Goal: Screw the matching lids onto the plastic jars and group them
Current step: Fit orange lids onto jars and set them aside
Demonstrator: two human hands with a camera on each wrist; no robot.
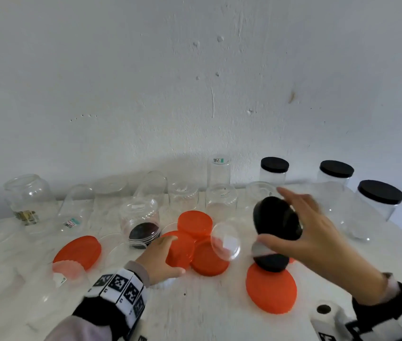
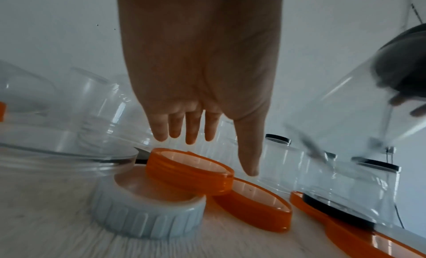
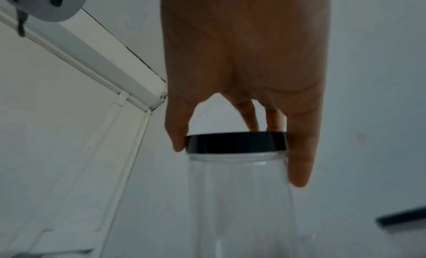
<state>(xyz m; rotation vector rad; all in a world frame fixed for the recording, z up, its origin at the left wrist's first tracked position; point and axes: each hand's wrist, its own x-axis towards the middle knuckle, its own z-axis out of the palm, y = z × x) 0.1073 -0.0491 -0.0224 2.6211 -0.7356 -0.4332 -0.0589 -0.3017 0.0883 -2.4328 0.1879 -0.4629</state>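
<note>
While the white table (image 1: 195,311) meets a scuffed wall (image 1: 195,82), the right hand (image 1: 318,232) grips a black-lidded jar (image 1: 244,237); the left hand (image 1: 160,259) (fingers straight) hovers over orange lids (image 1: 195,223), clear jars (image 1: 182,198) behind.

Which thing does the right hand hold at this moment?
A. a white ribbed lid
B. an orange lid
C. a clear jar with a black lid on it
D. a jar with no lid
C: in the right wrist view the right hand has its thumb and fingers around the black lid that sits on the clear jar.
</note>
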